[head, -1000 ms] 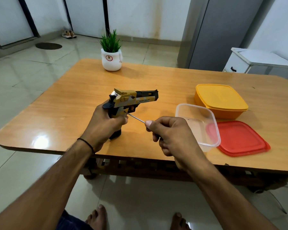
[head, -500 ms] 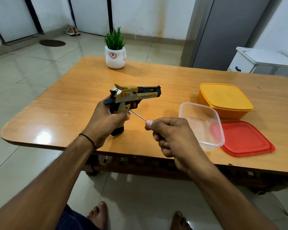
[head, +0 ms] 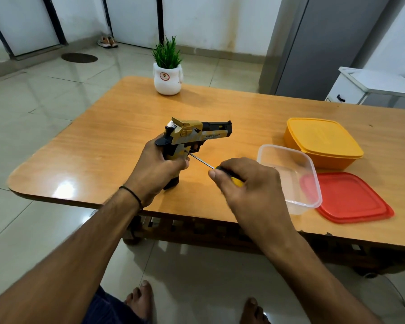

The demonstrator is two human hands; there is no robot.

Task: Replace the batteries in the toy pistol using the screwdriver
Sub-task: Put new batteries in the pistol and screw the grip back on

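A yellow and black toy pistol [head: 197,133] stands upright above the wooden table [head: 103,148], its barrel pointing right. My left hand [head: 157,169] grips its handle from behind, hiding most of the grip. My right hand [head: 248,185] holds a screwdriver [head: 200,161] by its black and yellow handle. The thin metal shaft slants up to the left, and its tip touches the side of the pistol's grip just under the trigger.
An open clear plastic box [head: 290,174] stands right of my right hand, with a red lid [head: 353,197] lying beside it. Behind them is a closed yellow box [head: 323,141]. A small potted plant [head: 167,71] stands at the table's far edge.
The pistol has been lifted slightly and the screwdriver tip has come up against its grip. My right hand has turned, so that the handle's yellow part now shows.
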